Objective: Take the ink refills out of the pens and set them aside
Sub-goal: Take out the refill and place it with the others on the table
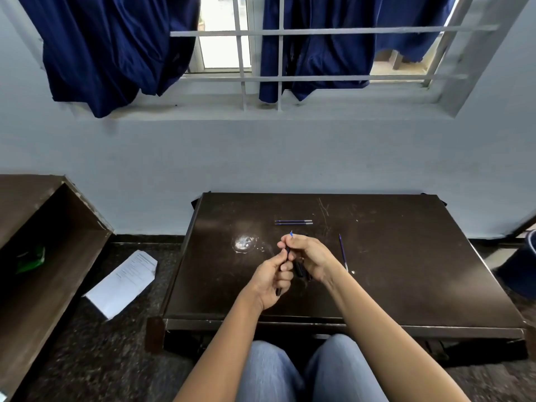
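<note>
- Two dark blue curtains [116, 53] hang bunched over a barred window [261, 53] in a pale wall.
- A dark, scratched table [406, 271] stands against that wall, with the person's two knees in blue jeans [290, 372] at its near edge.
- One brown wooden shelf unit [43, 242] stands to the left with a green packet [30, 261] inside it.
- One white printed sheet [124, 282] lies on the speckled floor beside the shelf unit; its text is too small to read.
- Both bare forearms reach in from below and meet over the middle of the table.
- The left hand [272, 278] is turned palm inward, its fingers curled round a dark pen [279, 291], whose lower end sticks out beneath the fist.
- The right hand [309, 256] sits just beyond and to the right, almost touching the left. Its thumb and fingertips pinch a thin held refill [291, 234], whose blue end pokes up above the fingers.
- Dark pen parts [300, 269] show under the right palm. Whether they are held or lie on the table cannot be told, nor can their number.
- Two blue refills [293, 222] lie side by side, parallel, on the table beyond the hands.
- One single refill [343, 252] lies alone just right of the right hand, pointing away from the person.
- That makes four refills counted: three on the table, one in the fingers.
- No brand or lettering can be read on any pen or refill.
</note>
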